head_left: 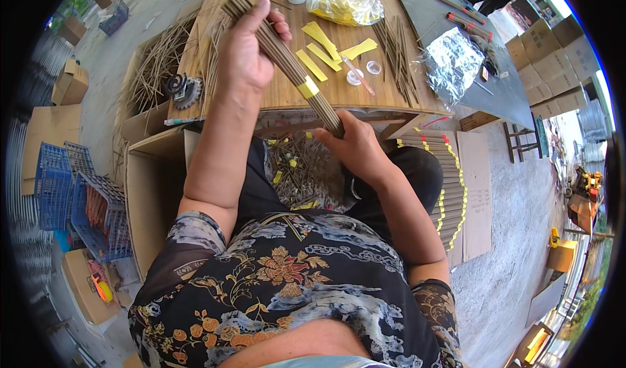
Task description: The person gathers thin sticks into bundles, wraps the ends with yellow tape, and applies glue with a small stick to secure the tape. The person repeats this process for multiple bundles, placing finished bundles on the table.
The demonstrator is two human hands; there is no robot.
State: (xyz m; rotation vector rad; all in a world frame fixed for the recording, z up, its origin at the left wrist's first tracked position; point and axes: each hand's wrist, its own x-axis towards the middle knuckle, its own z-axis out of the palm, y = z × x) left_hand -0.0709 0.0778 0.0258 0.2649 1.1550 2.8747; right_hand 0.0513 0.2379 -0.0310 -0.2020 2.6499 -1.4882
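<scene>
—Bundle of thin brown sticks, yellow paper band: position?
—Slantwise over the brown wooden table's near edge. Left hand grasps upper end, right hand lower.
—Beyond?
—Flat yellow paper strips, on tabletop.

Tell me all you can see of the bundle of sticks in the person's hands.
The bundle is a tight cylinder of thin, straight, brown, woody-looking sticks, with a yellow band around it nearer the lower end. It slants from upper left to lower right, crossing the wooden table's front edge in view. The left hand grips its upper part; the right hand holds the lower end.
</scene>
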